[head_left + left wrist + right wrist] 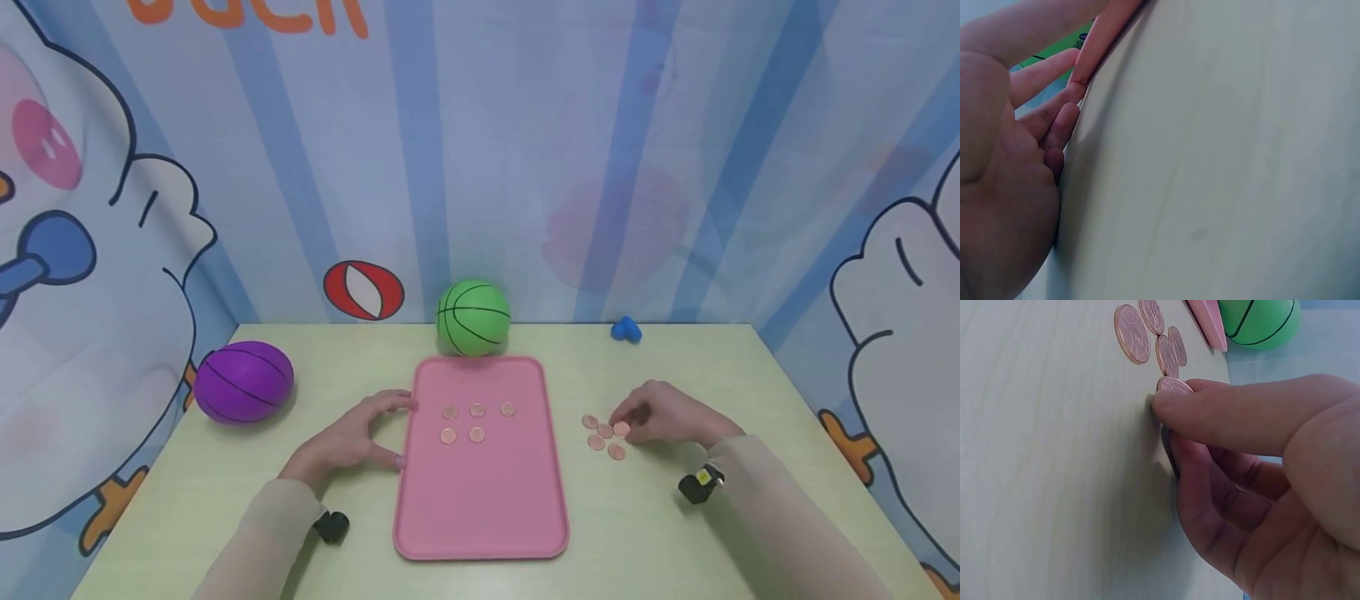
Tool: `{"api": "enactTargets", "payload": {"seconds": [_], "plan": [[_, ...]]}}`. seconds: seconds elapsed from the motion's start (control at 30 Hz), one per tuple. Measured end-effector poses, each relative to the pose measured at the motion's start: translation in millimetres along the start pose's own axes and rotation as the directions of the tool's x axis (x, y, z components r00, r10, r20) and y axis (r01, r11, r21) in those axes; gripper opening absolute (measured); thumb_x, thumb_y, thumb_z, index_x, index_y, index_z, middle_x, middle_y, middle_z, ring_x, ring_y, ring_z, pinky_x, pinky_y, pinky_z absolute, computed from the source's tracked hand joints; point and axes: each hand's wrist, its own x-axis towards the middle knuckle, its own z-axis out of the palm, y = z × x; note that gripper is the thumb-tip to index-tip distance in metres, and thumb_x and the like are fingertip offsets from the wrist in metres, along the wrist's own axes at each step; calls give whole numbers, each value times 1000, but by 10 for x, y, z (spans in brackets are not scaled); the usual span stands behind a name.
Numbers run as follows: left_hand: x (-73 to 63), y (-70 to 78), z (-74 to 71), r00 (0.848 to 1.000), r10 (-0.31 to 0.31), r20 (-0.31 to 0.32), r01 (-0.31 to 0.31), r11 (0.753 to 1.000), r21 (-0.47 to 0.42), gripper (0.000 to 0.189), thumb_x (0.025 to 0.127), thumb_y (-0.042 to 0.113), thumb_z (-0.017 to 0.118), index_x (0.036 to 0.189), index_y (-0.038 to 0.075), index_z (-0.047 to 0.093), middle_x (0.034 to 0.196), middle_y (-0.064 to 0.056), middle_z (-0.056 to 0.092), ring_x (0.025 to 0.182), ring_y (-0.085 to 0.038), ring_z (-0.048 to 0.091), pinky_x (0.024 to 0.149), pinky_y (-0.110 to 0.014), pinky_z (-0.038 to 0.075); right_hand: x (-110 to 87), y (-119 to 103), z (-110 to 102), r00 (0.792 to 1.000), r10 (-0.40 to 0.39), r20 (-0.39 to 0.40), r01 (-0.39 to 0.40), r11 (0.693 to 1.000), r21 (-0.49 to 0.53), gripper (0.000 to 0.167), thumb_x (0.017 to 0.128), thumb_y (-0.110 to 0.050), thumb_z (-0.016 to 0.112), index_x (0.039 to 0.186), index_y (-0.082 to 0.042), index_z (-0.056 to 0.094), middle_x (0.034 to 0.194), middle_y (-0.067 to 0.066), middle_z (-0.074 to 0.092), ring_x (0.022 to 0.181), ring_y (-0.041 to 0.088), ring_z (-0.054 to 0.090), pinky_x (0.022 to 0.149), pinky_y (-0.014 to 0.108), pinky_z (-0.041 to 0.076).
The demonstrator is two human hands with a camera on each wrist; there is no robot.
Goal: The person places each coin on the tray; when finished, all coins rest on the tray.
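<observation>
A pink tray (483,508) lies on the table with several copper-coloured coins (477,435) in two rows in its upper half. At the tray's left rim rests my left hand (352,433), fingers and thumb spread apart, fingertips touching the edge. To the right of the tray, my right hand (667,414) pinches one coin (1174,385) between thumb and fingers, close to the tabletop. Several more coins (1132,334) lie flat beside it in a loose cluster. The left wrist view shows mostly bare tabletop and my palm; little of the tray appears there.
Behind the tray sits a green ball (472,318) against the cloth backdrop. A purple ball (244,382) stands at the table's left side. Near the back right edge lies a small blue object (626,330); its kind is unclear.
</observation>
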Motion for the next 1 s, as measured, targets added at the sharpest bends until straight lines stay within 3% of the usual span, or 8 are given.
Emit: {"api": "enactTargets", "payload": {"seconds": [0.23,1.0], "plan": [[3,-9,-1,1000,11,0,-11,1000,-3,88,72,28,96,150,23,57,169,-5,34,158,-40,21,124,-73,7,-17,12,1,1000,-17,17,17,999,33,24,86,-4,84,110,-6,82,100,1,77,86,13,67,76,26,59],[-7,1,-1,1000,-1,-6,1,1000,-7,88,72,28,96,150,24,57,169,-5,34,158,-40,21,124,-73,7,-75,17,7,999,-23,-30,22,999,-34,22,88,-13,85,110,-9,82,97,-3,75,88,13,67,79,29,60]]}}
